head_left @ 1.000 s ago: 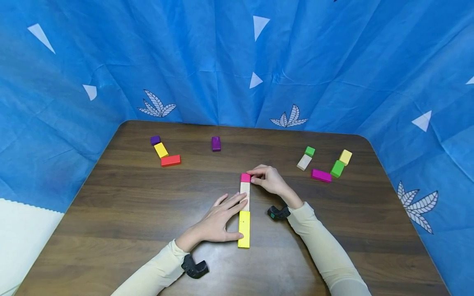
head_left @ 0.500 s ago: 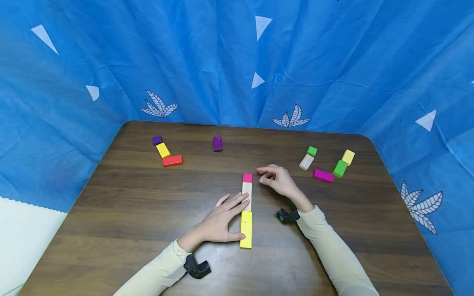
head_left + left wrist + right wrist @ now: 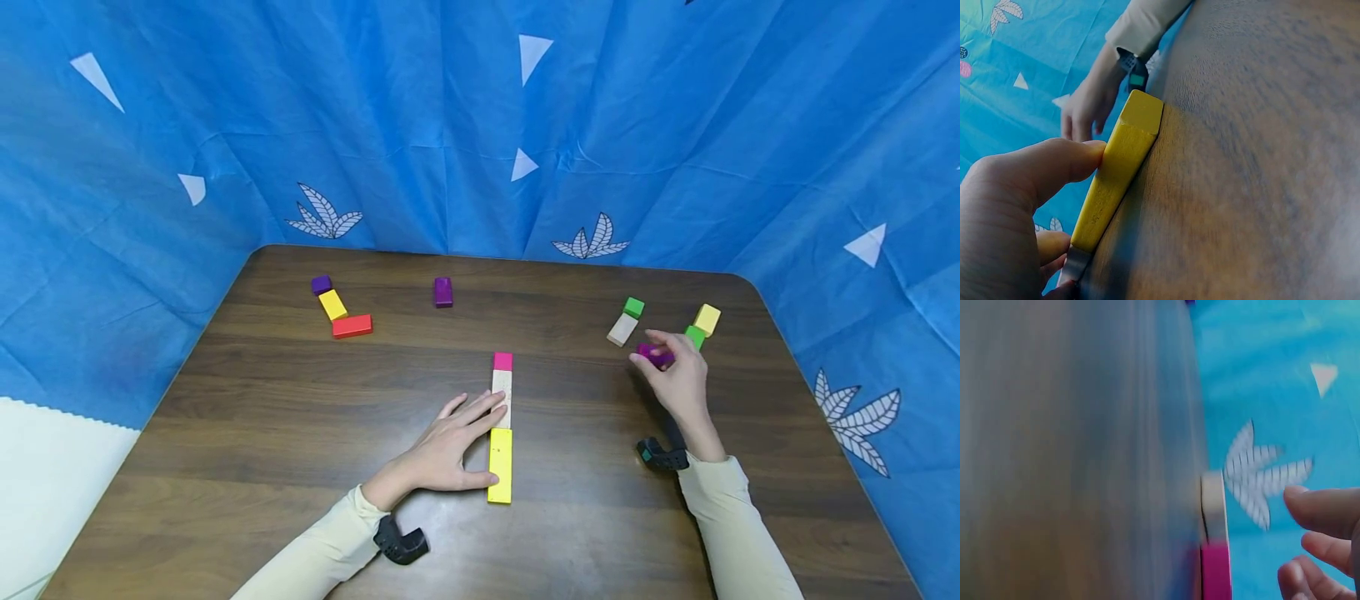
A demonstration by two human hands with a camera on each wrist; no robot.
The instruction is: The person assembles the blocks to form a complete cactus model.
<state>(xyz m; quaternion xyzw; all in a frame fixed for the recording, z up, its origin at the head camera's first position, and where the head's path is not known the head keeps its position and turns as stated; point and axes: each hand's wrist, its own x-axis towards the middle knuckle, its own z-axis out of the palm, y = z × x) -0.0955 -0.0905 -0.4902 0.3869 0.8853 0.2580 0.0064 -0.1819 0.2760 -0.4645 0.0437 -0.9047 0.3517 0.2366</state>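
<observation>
A row of blocks runs away from me in the head view: a long yellow block (image 3: 500,475), a whitish wooden block (image 3: 502,381) and a small pink block (image 3: 503,362) at the far end. Across the row's left side lies my left hand (image 3: 442,457), its thumb touching the yellow block and its fingertips on the whitish one. Over on the right, my right hand (image 3: 678,379) hovers at a magenta block (image 3: 647,351), partly hiding it. The right wrist view shows the fingers (image 3: 1322,509) spread apart, with that magenta block (image 3: 1216,575) below them, not held.
Beside the right hand lie a green block (image 3: 695,336) and a pale yellow block (image 3: 707,319). Nearby are a whitish block (image 3: 622,330) and a small green block (image 3: 633,307). Purple (image 3: 443,292), red (image 3: 352,326), yellow (image 3: 333,305) and dark violet (image 3: 321,285) blocks lie farther left.
My right hand has left the pink block at the row's far end and travelled right to the magenta block. The left hand stays on the row.
</observation>
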